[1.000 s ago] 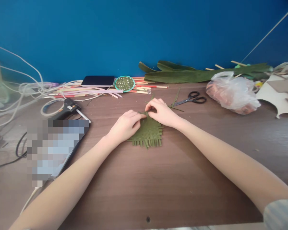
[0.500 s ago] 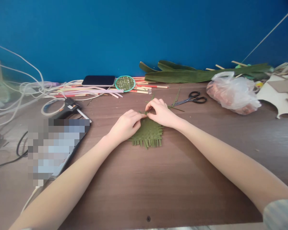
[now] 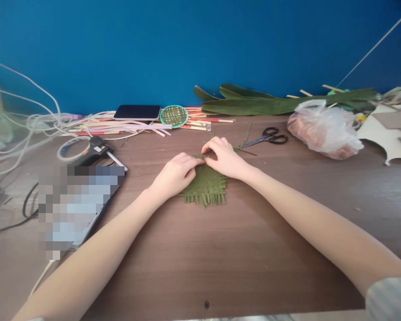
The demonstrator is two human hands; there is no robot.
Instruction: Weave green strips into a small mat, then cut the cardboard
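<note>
A small green mat woven from leaf strips (image 3: 207, 188) lies on the brown wooden table (image 3: 220, 258), its loose ends fringing the near edge. My left hand (image 3: 174, 174) rests on the mat's left side with fingers curled, pinching at its far edge. My right hand (image 3: 224, 157) is closed in a pinch on a leaf strip at the mat's far edge, touching the left fingertips. Thin green strips (image 3: 244, 136) lie just behind my right hand.
Black scissors (image 3: 266, 138) lie right of my hands, beside a plastic bag (image 3: 324, 129). Long green leaves (image 3: 280, 103) line the blue wall. A round woven disc (image 3: 173, 116), phone (image 3: 137, 112), coloured sticks (image 3: 127, 128), glue gun (image 3: 93, 151), tape roll (image 3: 68, 150), cables and a blurred device sit left.
Almost nothing has moved; my fingers have shifted slightly at the mat's far edge and the mat has kept its place.
</note>
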